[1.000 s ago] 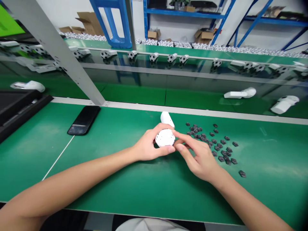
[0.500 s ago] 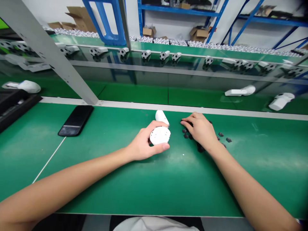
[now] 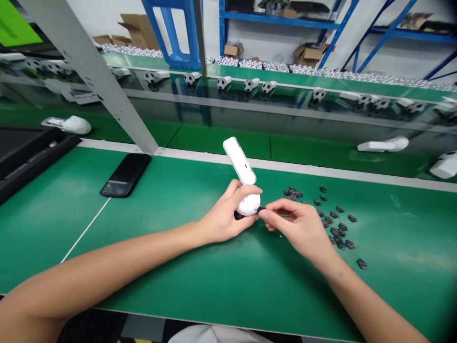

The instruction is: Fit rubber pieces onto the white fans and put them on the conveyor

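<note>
My left hand (image 3: 228, 212) is closed around the round end of a white plastic device (image 3: 240, 161), whose long flat arm points up and away from me. My right hand (image 3: 294, 224) pinches a small black piece (image 3: 262, 209) between thumb and fingertips, holding it against the right side of the white ball. Beyond and beside my right hand, several loose black pieces (image 3: 335, 232) lie scattered on the green table (image 3: 200, 281). Part of the ball is covered by my left fingers.
A black phone (image 3: 126, 175) lies to the left, near a black tray (image 3: 39, 162). A grey metal post (image 3: 96, 81) rises behind it. Past the pale table rail, a green conveyor (image 3: 228, 141) carries white devices, and a row of football-patterned units (image 3: 224, 83) stands farther back.
My right hand has moved left from the black pieces to the white ball, bringing one piece with it. My left hand has turned the device, so its flat arm now shows.
</note>
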Demonstrator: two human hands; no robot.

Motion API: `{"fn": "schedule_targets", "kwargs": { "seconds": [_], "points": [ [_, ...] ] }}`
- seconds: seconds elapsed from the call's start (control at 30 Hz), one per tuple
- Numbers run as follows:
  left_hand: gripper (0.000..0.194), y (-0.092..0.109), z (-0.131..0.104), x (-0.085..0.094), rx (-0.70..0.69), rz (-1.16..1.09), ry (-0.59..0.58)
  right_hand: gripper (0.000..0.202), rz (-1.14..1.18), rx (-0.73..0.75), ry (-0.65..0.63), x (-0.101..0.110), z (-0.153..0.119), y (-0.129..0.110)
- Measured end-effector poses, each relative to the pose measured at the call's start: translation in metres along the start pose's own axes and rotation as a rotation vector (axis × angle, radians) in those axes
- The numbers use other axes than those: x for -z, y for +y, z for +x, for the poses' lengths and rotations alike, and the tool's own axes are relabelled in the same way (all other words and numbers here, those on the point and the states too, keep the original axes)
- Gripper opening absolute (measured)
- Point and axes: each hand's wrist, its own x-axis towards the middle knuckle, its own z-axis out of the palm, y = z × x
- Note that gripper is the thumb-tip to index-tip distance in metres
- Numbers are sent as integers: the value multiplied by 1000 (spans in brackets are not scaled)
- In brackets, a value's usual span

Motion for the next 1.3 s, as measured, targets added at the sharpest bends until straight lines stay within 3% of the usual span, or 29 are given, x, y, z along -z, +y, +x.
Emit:
{"fn": "schedule_targets", "kwargs": {
  "seconds": [0.23, 0.37, 0.6, 0.8, 0.97, 1.13, 1.3],
  "points": [
    [60, 2, -1, 0, -58, -43, -35, 23, -171, 72, 65, -12, 1, 1],
    [73, 3, -1, 1, 1, -72, -41, 28, -312, 155, 125, -14, 1, 1],
    [53, 9, -2, 0, 26, -88, 3, 36, -355, 200, 108, -14, 0, 3],
    [49, 12, -5, 4, -26, -98, 1, 39, -413, 249, 125, -15, -2, 6],
    [49, 12, -5, 3, -26, -84, -12, 35, -405, 288, 59, -17, -1, 13],
    [34, 6, 0, 5, -25, -131, -65, 28, -435, 332, -157, 8, 7, 11],
    [26, 4, -1, 12, 118, -257, -93, 27, -657, 221, 37, 55, 21, 22]
  ]
}}
